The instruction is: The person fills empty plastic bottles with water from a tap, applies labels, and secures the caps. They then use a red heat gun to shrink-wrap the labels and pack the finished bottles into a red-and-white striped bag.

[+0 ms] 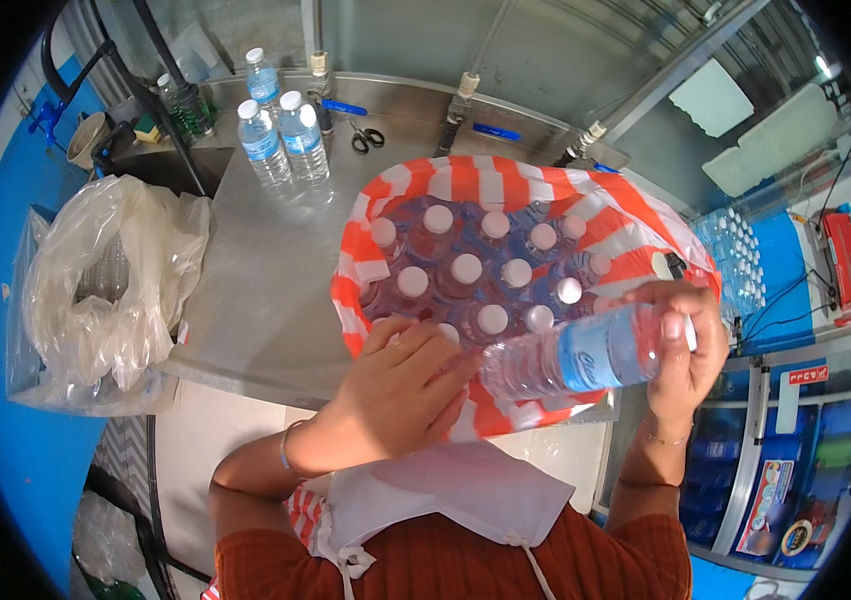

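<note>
My right hand (684,337) grips a clear plastic water bottle (530,367) with a blue label around its neck end. The bottle is held nearly sideways, its white cap to the right and its base pointing at my left hand. A red-and-white striped plastic bag (470,180) stands with its mouth wide, packed with upright white-capped bottles (466,268). My left hand (403,382) is at the bag's near side, fingers bent close to the bottle's base. What those fingers hold, if anything, is hidden.
Three labelled bottles (264,146) stand together on the steel counter (260,300), near black-handled scissors (367,139). A translucent bag (103,285) of bottles sits left, before a sink (170,165). Valved taps (459,105) line the back. More bottles (737,259) are at right.
</note>
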The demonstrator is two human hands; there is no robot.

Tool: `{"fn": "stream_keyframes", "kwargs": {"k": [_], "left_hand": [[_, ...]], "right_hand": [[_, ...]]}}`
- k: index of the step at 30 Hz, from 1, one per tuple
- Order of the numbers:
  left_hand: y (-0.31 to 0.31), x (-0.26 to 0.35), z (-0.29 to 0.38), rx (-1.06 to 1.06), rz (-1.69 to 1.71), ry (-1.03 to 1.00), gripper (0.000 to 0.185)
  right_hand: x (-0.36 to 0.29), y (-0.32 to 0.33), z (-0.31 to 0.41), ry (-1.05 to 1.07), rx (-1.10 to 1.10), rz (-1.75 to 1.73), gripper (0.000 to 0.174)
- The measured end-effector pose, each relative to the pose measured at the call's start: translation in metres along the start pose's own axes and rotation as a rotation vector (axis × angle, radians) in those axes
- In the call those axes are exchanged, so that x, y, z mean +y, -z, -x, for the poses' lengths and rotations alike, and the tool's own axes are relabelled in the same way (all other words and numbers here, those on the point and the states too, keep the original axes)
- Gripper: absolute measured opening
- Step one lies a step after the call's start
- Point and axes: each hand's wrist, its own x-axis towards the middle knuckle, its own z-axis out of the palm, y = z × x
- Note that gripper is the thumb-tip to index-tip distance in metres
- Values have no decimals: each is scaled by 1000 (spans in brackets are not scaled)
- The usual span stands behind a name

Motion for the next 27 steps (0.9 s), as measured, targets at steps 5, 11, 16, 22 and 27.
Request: {"fn": "stream_keyframes", "kwargs": {"k": [5,11,16,22,27], "left_hand": [[-16,-17,-5,-234,-205,118,38],[-13,4,-1,1,171,51,41],[-38,14,-4,48,185,38,40],[-47,4,7,-94,-14,60,45],[-55,22,-8,-60,37,-33,37]], "right_hand": [[28,-40,20,60,-93,114,12],[35,-94,70,171,-398,90,30],[26,-66,59,171,-640,154,38],[28,-7,74,-300,-651,440,38],[40,-21,90,-178,-585,359,43]]}}
